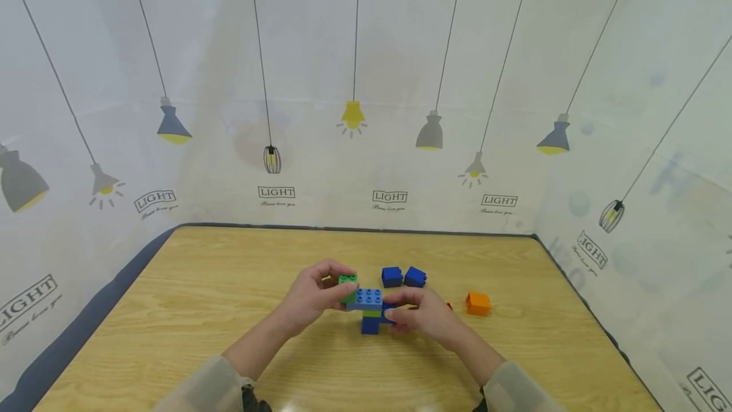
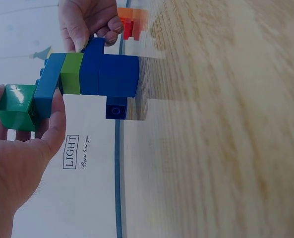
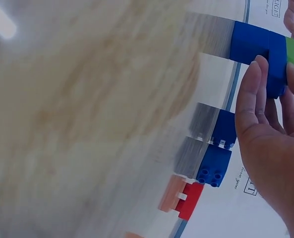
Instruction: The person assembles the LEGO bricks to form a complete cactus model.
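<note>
1. Left sleeve point(image 1: 208, 386): a pale cuff, nearest and to the left of the left grip, with the forearm running from it up to the hand
2. Left grip point(image 1: 314, 291): thumb and fingers clamped on the green brick, one digit also against the light blue brick in the left wrist view
3. Green brick point(image 1: 348, 285): inside the left grip, studs up, touching the left end of the light blue brick and higher than it; whether the two are locked together I cannot tell
4. Light blue brick point(image 1: 367, 299): between the two grips, lying level with studs up
5. Lime brick point(image 1: 372, 313): right under the light blue brick, between the grips
6. Blue base point(image 1: 370, 326): under the lime brick, low between the grips, its foot meeting the bench point(image 1: 229, 310); an upper blue part juts out to the right
7. Two blue blocks point(image 2: 116, 110) point(image 1: 391, 277) point(image 1: 415, 276): loose on the bench just beyond the right grip, side by side
8. Right grip point(image 1: 423, 316): thumb and fingers clamped on the jutting part of the blue base
9. Red brick point(image 1: 449, 306): just past the right grip, mostly hidden by it in the head view
10. Orange brick point(image 1: 478, 304): on the bench to the right of the right grip, apart from it
11. Right sleeve point(image 1: 517, 390): a pale cuff, nearer than the right grip and to its right
</note>
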`<act>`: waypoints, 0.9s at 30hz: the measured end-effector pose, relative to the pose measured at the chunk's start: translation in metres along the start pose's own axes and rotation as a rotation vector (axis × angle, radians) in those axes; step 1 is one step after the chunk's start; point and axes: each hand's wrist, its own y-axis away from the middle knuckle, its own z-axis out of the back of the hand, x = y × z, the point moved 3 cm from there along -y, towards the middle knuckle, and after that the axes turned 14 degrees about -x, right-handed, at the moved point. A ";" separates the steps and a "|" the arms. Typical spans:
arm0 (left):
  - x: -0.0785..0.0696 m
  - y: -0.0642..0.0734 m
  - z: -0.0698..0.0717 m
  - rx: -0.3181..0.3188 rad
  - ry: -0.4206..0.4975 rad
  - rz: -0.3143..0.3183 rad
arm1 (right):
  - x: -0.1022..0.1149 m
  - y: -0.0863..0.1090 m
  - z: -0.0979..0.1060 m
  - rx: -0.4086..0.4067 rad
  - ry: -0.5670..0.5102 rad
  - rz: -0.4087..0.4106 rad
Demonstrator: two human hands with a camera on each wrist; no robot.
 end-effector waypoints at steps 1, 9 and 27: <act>0.000 0.000 0.000 -0.001 -0.001 0.001 | -0.001 0.000 0.001 0.011 0.007 0.008; -0.001 0.000 0.001 0.016 -0.004 -0.005 | 0.000 0.002 0.023 0.004 0.156 0.126; -0.001 -0.001 0.002 0.013 0.003 0.014 | -0.006 0.004 0.094 -0.199 0.512 0.174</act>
